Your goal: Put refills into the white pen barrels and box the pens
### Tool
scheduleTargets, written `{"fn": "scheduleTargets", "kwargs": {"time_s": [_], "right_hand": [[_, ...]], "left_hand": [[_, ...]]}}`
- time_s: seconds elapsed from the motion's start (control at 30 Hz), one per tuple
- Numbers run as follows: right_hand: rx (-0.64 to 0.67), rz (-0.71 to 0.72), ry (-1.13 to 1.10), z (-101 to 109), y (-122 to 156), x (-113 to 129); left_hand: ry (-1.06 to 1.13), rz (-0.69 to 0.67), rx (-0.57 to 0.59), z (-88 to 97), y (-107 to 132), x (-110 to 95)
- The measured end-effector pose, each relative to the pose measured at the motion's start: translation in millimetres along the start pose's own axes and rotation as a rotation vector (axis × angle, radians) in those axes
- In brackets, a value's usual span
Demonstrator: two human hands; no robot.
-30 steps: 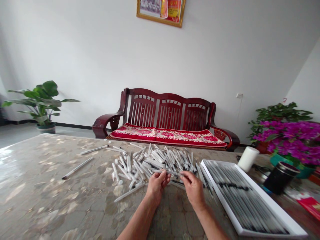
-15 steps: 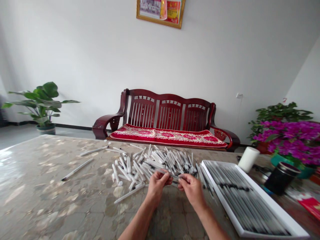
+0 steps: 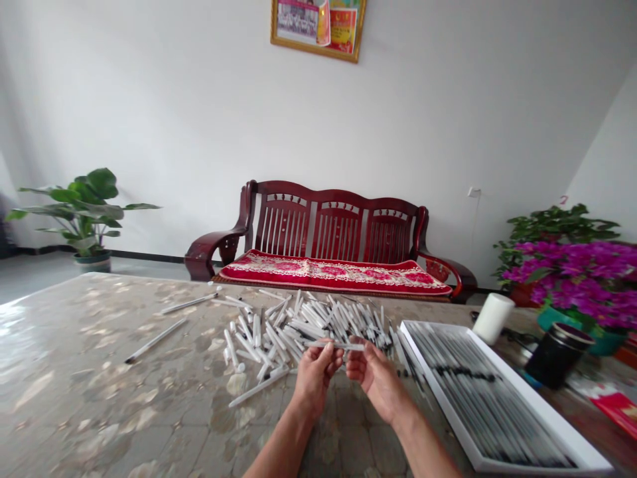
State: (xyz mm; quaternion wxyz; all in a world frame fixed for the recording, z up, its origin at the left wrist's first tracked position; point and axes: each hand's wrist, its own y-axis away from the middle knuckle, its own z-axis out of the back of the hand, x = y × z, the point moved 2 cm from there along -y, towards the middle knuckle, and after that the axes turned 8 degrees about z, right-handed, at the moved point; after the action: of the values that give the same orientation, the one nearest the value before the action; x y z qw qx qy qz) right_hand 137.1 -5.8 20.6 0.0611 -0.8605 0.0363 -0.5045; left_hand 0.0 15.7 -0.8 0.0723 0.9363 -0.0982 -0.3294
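A slim, whitish see-through pen (image 3: 343, 346) lies level between my two hands, above the front of a heap of pen parts. My left hand (image 3: 314, 375) is closed, pinching it near its middle between thumb and finger. At the pen's right end, my right hand (image 3: 375, 375) is closed with thumb and curled fingers on the tip. Past my hands spreads the heap of white pen caps and barrels (image 3: 279, 335), some with dark ends. To the right, a white open box (image 3: 448, 425) holds many clear pens (image 3: 497, 411) in rows.
Single pens (image 3: 156, 340) lie to the left on the patterned tabletop (image 3: 164, 418). Beyond the box stand a white roll (image 3: 494, 318), a black cup (image 3: 560, 355) and purple flowers (image 3: 572, 279). A red wooden bench (image 3: 328, 226) is behind the table.
The pen has come up slightly and shows more plainly between my hands. My right hand has turned, its fingers now curled below the pen's right end.
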Motion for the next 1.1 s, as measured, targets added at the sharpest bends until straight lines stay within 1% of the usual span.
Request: {"fn": "scheduleTargets", "kwargs": {"time_s": [0.07,0.13,0.27,0.33,0.4,0.43,0.47,0.53,0.6,0.67,0.77,0.87,0.97,1.1], "right_hand": [[0.034,0.024,0.015,-3,2,0],[0.029,0.064,0.101,-4,2,-3],[0.028,0.146,0.277,-3,1,-12],[-0.041,0.179,0.309,0,-2,-13],[-0.161,0.213,0.308,5,-6,-9],[-0.216,0.223,0.294,9,-9,-5],[-0.256,0.222,0.269,13,-12,0],[-0.287,0.185,0.202,23,-19,12],[-0.275,0.117,0.153,36,-24,25],[-0.273,0.077,0.195,53,-28,39],[-0.332,0.101,0.344,83,-31,61],[-0.418,0.133,0.462,114,-33,82],[-0.494,0.137,0.639,145,-36,103],[-0.545,0.106,0.998,184,-41,134]], "left_hand": [[0.051,0.042,-0.009,-1.0,2,2],[0.054,0.087,-0.001,-2.3,4,6],[-0.026,0.121,0.121,-6.9,7,14],[-0.067,0.13,0.117,-6.9,8,15],[-0.107,0.148,0.057,-4.8,7,14],[-0.129,0.155,0.052,-4.0,7,13],[-0.148,0.16,0.048,-3.3,7,12],[-0.179,0.181,0.036,-1.9,6,10],[-0.191,0.193,0.019,-1.0,6,9],[-0.184,0.196,-0.001,-0.5,5,8],[-0.158,0.199,-0.04,1.1,4,7],[-0.149,0.194,-0.047,2.9,3,6],[-0.154,0.195,-0.039,4.1,3,7],[-0.15,0.189,-0.041,4.4,3,8]]}}
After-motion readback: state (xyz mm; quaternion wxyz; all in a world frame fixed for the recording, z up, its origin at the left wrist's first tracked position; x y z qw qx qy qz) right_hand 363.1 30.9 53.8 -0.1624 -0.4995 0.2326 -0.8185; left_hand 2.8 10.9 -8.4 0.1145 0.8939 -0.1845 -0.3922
